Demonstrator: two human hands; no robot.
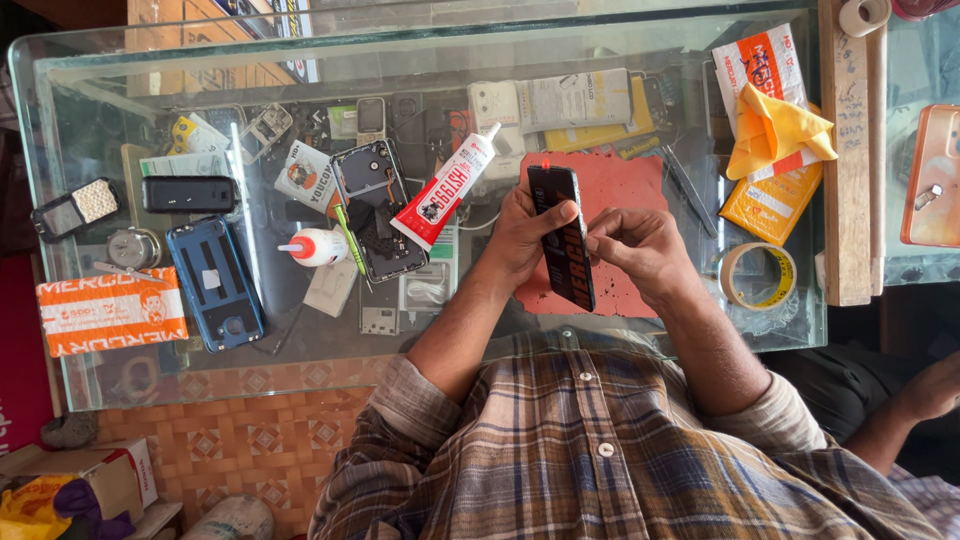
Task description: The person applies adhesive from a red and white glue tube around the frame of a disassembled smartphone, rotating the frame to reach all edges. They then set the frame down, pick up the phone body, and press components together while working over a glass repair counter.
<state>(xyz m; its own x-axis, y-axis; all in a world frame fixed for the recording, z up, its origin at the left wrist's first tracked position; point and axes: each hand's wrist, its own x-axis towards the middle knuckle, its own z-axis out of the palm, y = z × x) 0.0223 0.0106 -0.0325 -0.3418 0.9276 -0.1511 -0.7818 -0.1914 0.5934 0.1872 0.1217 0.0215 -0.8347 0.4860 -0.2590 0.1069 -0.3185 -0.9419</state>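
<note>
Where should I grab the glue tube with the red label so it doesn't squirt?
Probably grip the glue tube across its wide red-and-white body, coming from above. It lies flat on the glass table, tilted, its white nozzle pointing away from the person, its flat crimped end nearer them. Hold near that crimped end, gently, since the middle looks soft.

One glue tube (443, 190), one tape roll (757, 275), one yellow cloth (775, 135), two hands (525, 235)

A slim black rectangular phone (562, 237) is held above a flat red rubber mat (620, 190) on the glass-topped counter (300, 350). A red-and-white glue tube (445, 190) lies left of the mat. A roll of clear tape (758, 276) lies to its right.
</note>
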